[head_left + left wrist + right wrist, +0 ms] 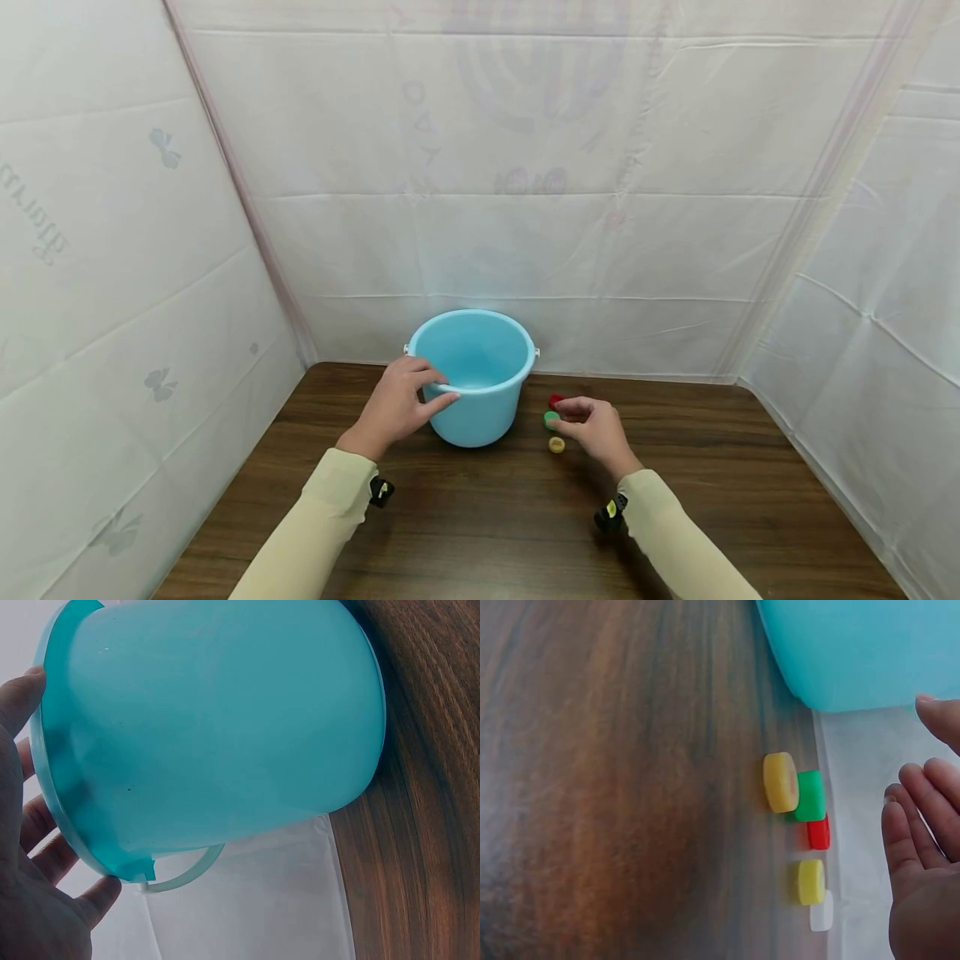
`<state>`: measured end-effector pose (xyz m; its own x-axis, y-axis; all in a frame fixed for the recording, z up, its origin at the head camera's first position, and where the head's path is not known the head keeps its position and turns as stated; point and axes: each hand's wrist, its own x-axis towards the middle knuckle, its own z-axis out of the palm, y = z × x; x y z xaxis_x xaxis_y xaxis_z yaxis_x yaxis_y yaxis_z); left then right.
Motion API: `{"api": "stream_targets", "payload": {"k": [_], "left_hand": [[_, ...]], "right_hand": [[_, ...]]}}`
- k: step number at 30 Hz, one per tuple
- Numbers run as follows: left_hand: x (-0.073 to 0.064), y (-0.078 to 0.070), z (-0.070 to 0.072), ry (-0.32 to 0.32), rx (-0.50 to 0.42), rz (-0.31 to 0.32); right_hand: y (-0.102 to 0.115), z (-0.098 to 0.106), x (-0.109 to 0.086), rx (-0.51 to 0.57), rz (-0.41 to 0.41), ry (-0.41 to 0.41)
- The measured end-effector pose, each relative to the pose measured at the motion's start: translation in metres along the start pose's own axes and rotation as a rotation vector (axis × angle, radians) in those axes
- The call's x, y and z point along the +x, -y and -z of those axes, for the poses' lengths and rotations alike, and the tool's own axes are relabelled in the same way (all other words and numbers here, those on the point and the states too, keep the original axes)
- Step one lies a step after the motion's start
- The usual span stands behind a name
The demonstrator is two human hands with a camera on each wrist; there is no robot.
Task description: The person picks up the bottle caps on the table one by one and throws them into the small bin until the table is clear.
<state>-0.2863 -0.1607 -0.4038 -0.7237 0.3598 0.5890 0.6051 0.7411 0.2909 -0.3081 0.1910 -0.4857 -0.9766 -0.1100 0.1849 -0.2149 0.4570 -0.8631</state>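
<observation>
A light blue bucket (474, 421) stands upright at the back of the table. My left hand (390, 406) holds its near left rim, with the thumb outside and the fingers reaching over the edge. To the right of the bucket, my right hand (597, 429) hovers over small round bottle caps, its fingers loosely bent and nothing between them. A red cap (556, 401), a green cap (551, 420) and a tan-yellow cap (557, 445) form a row beside its fingertips. In the right wrist view, a yellow cap (811, 882) and a white cap (821, 911) also show; the hand hides them from the head view.
The brown wooden table (480, 517) meets a white sheet wall (637, 333) close behind the bucket. Similar sheets hang on the left and right sides. The bucket's pale handle (187, 877) hangs at its side.
</observation>
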Motion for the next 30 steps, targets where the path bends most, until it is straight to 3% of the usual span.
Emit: {"api": "stream_targets", "payload": {"k": [12, 30], "left_hand": [[-0.001, 0.001, 0.0, -0.008, 0.006, -0.011], [0.0, 0.002, -0.002, -0.012, 0.006, -0.012]], "right_hand": [[-0.011, -0.003, -0.004, -0.057, -0.033, 0.062], [-0.025, -0.005, -0.007, -0.173, -0.063, 0.094]]}}
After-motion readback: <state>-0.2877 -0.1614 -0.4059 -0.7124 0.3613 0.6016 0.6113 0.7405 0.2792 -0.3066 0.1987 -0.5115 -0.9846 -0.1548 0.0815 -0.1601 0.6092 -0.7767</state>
